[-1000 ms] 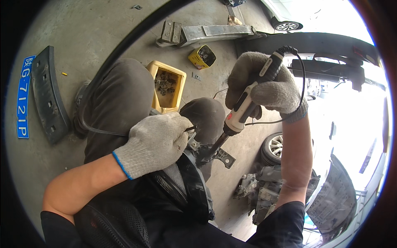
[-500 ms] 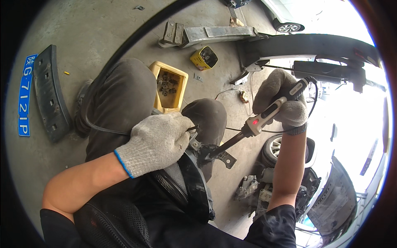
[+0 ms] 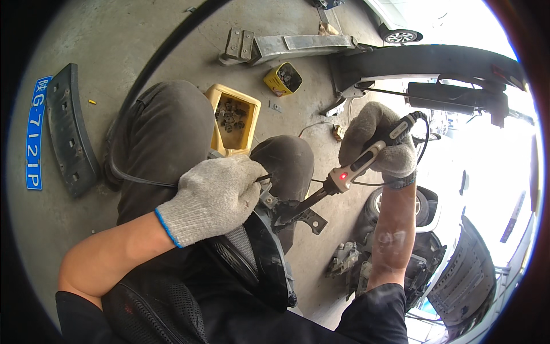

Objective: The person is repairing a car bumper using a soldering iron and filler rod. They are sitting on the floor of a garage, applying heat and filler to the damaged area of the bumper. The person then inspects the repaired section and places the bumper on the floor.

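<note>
In a knitted grey glove, my right hand [image 3: 385, 137] is closed around a soldering iron [image 3: 349, 172] with a lit red light and a cable at its end. Its dark tip slants down onto a black plastic car part [image 3: 275, 246] lying across my lap, beside a protruding tab [image 3: 312, 219] with holes. My gloved left hand [image 3: 215, 198] has its fingers pinched on a thin black rod [image 3: 263, 178], just above the part's near-left edge. Where the tip meets the plastic, the surface looks dark and rough. Faint smoke drifts by my right forearm.
Between my knees stands a yellow box [image 3: 255, 123] of small metal pieces, with a smaller yellow tub [image 3: 269, 85] beyond it. A black strip [image 3: 71, 132] and blue number plate [image 3: 34, 155] lie left. Bumper parts [image 3: 303, 46] lie ahead; a black cable [image 3: 152, 80] arches over my left knee.
My right hand has shifted slightly left with the soldering iron, and its tip has slid a little left and down on the part. My left hand has barely moved.
</note>
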A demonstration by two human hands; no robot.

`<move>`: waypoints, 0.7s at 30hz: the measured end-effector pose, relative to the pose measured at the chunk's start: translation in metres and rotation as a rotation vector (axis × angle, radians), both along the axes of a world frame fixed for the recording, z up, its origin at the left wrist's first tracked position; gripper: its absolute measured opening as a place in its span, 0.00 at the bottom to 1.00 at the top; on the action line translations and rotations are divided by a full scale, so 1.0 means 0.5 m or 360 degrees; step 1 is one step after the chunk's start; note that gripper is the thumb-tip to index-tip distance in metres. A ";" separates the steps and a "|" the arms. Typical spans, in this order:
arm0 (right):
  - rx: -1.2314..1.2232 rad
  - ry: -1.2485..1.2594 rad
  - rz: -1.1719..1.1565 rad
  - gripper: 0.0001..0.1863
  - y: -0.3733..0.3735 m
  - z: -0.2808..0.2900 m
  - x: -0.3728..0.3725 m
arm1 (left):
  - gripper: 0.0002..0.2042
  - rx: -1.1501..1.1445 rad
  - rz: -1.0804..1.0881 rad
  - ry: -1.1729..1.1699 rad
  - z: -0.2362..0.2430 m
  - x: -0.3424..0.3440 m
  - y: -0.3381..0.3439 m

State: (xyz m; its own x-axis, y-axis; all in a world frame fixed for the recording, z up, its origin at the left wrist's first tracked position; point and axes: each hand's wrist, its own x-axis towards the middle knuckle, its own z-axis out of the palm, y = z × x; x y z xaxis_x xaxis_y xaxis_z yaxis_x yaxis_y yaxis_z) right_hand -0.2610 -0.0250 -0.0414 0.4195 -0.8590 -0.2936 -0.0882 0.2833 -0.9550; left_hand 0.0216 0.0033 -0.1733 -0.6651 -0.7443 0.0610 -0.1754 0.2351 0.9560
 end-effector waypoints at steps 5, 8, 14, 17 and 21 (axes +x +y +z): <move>-0.0064 -0.0151 -0.0039 0.21 0.003 0.000 -0.007 | 0.06 0.0002 0.0006 -0.0003 -0.002 -0.001 0.001; -0.0096 -0.0160 -0.0024 0.20 0.005 -0.002 -0.006 | 0.06 -0.0017 0.0008 0.0015 0.000 -0.001 -0.001; -0.0075 -0.0161 0.0039 0.17 0.007 -0.017 -0.015 | 0.06 -0.0022 0.0029 0.0019 0.002 -0.002 -0.001; -0.0038 -0.0178 0.0042 0.18 0.007 -0.012 -0.013 | 0.06 -0.0016 0.0020 0.0015 0.002 -0.001 -0.001; -0.0115 -0.0195 -0.0019 0.19 0.006 0.002 -0.006 | 0.06 -0.0026 0.0023 0.0007 0.001 -0.001 0.000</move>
